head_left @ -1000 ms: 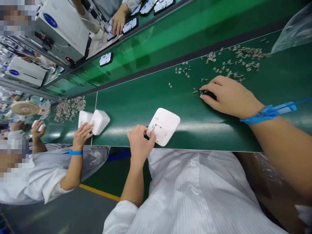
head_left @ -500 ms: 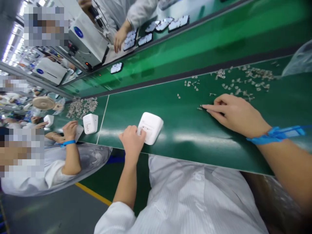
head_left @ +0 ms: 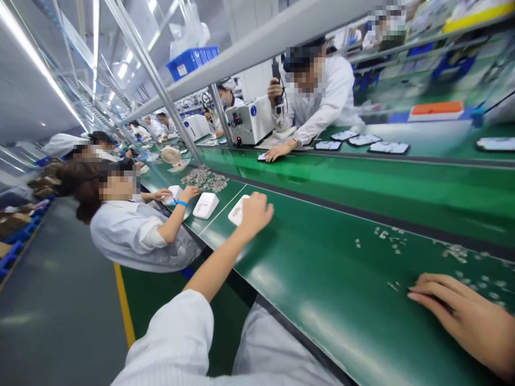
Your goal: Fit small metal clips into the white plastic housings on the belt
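My left hand [head_left: 255, 215] is closed over the right part of a white plastic housing [head_left: 235, 212] near the white line across the green bench. It hides much of the housing, and its thumb is out of sight. At the lower right, my right hand [head_left: 462, 316] rests low over the bench, thumb and fingers pressed together. Whatever its fingertips hold, if anything, is too small to make out. A few tiny metal pieces [head_left: 394, 286] lie just left of those fingertips. More small metal parts [head_left: 456, 252] are scattered behind the right hand.
Left of the line stands another white housing [head_left: 206, 206], near a co-worker's hand [head_left: 190, 193] with a blue wrist strap. A pile of metal parts [head_left: 205, 178] lies behind it. Across the bench, another co-worker's hand [head_left: 280, 151] touches a flat panel beside a white machine [head_left: 251, 122].
My view has swung up and left. My left hand has moved the white housing leftward to near the line. My right hand's fingertips stay by the tiny metal pieces.
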`<action>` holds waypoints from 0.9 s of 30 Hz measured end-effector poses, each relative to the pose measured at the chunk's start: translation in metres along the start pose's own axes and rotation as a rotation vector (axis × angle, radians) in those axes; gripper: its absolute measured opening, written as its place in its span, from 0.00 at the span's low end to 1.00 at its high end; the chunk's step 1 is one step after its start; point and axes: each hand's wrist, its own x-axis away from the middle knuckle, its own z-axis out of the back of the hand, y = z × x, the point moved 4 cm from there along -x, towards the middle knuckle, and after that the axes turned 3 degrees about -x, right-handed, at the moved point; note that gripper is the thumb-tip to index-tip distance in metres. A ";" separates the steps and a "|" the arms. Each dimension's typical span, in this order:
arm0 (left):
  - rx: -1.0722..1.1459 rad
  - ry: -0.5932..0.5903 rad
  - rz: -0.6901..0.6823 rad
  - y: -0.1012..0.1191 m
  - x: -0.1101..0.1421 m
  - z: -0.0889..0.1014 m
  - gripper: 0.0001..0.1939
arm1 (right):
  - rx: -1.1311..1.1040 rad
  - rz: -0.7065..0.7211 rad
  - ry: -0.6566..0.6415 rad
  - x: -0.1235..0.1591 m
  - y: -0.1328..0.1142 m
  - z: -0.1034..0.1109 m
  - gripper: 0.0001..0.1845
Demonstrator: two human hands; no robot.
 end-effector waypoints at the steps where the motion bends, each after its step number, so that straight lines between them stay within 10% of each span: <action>1: 0.049 0.003 -0.097 0.032 -0.001 -0.006 0.09 | -0.007 0.059 -0.043 -0.003 0.000 -0.001 0.15; 6: 0.377 0.033 -0.677 0.195 0.031 -0.042 0.11 | 0.063 0.122 -0.118 -0.003 -0.016 0.004 0.22; 9: 0.470 0.026 -1.052 0.248 0.064 -0.057 0.14 | 0.090 0.138 -0.058 0.003 -0.025 0.009 0.24; 12: 0.510 0.043 -1.185 0.256 0.080 -0.063 0.13 | 0.039 0.091 0.054 0.005 -0.028 0.017 0.25; 22: 0.559 0.059 -0.964 0.249 0.073 -0.057 0.20 | -0.329 -0.296 0.214 0.001 -0.055 0.019 0.21; 27: 0.544 -0.016 -0.935 0.251 0.075 -0.061 0.18 | -0.243 -0.266 0.250 0.000 -0.068 0.012 0.19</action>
